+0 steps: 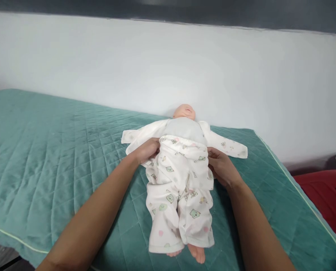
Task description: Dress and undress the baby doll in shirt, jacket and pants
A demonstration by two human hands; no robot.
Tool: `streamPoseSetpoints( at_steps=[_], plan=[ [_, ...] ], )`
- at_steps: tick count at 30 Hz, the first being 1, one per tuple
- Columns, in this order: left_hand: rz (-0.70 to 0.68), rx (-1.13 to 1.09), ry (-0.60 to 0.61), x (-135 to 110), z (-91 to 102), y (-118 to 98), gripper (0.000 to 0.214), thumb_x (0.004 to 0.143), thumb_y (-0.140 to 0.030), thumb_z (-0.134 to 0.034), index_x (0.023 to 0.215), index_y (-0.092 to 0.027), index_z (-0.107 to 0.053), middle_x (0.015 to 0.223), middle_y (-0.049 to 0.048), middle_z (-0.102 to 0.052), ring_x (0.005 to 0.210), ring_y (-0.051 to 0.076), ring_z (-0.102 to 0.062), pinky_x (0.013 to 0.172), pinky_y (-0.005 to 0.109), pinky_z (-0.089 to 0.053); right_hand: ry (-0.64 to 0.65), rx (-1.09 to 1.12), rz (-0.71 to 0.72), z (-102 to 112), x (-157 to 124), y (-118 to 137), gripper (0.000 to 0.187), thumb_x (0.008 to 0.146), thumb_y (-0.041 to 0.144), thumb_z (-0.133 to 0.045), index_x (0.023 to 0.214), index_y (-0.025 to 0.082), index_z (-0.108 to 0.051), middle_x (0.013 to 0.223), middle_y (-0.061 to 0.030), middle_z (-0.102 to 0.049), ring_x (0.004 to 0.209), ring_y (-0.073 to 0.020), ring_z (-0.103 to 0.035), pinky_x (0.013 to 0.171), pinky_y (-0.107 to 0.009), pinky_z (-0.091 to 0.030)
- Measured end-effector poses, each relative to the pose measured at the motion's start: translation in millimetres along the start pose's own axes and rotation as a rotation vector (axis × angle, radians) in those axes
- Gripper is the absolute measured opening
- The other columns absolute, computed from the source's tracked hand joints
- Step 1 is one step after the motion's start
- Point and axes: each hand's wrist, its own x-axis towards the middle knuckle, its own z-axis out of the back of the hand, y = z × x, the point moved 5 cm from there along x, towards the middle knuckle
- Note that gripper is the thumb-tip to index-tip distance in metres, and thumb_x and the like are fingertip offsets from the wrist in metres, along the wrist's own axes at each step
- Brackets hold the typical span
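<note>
Doll (183,128): was laid face-up on the quilt (58,158).
Trousers (168,192): were worn up over its middle.
Left hand (147,151): was clenched on their left side.
Right hand (222,165): was clenched likewise, right side (contact partly hidden).
Waistband (185,142): could have been skewed, if unevenly tugged.

Left hand (147,150) and right hand (221,165) turned inward, apparently pinched.

Head-worn camera faces forward and down at close range: green quilted fabric cover (58,150), lower frame; white wall (100,64), upper frame.
</note>
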Motion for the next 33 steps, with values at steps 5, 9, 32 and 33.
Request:
streamPoseSetpoints(
  at_steps=[5,9,32,33],
  plan=[
    [-0.046,0.051,0.040,0.4,-1.9,-2.5,0.004,0.066,-0.015,-0.060,0.068,-0.018,-0.063,0.046,-0.0011,-0.052,0.052,0.016,-0.053,0.055,0.028,-0.043,-0.052,-0.091,0.033,1.1,4.6,-1.9,0.023,0.067,0.029,-0.078,0.085,0.022,-0.064,0.090,-0.0026,-0.077,0.071,-0.0198,-0.069,0.054,-0.027,-0.048],
    [-0.083,0.142,0.061,-0.9,-2.1,-4.9,0.007,0.062,-0.015,-0.063,0.068,-0.018,-0.065,0.049,0.0005,-0.056,0.056,0.019,-0.056,0.056,0.029,-0.043,-0.072,-0.199,0.069,1.7,8.7,-1.0,0.021,0.069,0.029,-0.074,0.084,0.024,-0.061,0.086,-0.0038,-0.077,0.072,-0.0223,-0.070,0.056,-0.029,-0.051],
    [-0.159,0.221,0.131,-11.8,-14.2,-16.4,0.032,0.063,-0.014,-0.060,0.094,-0.014,-0.071,0.074,0.0052,-0.073,0.076,0.023,-0.068,0.068,0.030,-0.052,0.030,-0.447,0.133,0.1,19.0,8.7,0.036,0.063,0.022,-0.072,0.099,0.020,-0.073,0.091,-0.0034,-0.078,0.090,-0.0265,-0.068,0.075,-0.033,-0.055],
    [-0.161,0.171,0.142,-12.2,-15.3,-15.8,0.034,0.064,-0.013,-0.060,0.096,-0.015,-0.071,0.075,0.0049,-0.073,0.077,0.023,-0.068,0.068,0.030,-0.052,0.037,-0.432,0.154,0.0,18.6,9.2,0.036,0.064,0.022,-0.072,0.100,0.020,-0.073,0.092,-0.0030,-0.078,0.092,-0.0263,-0.068,0.077,-0.034,-0.055]
  ],
)
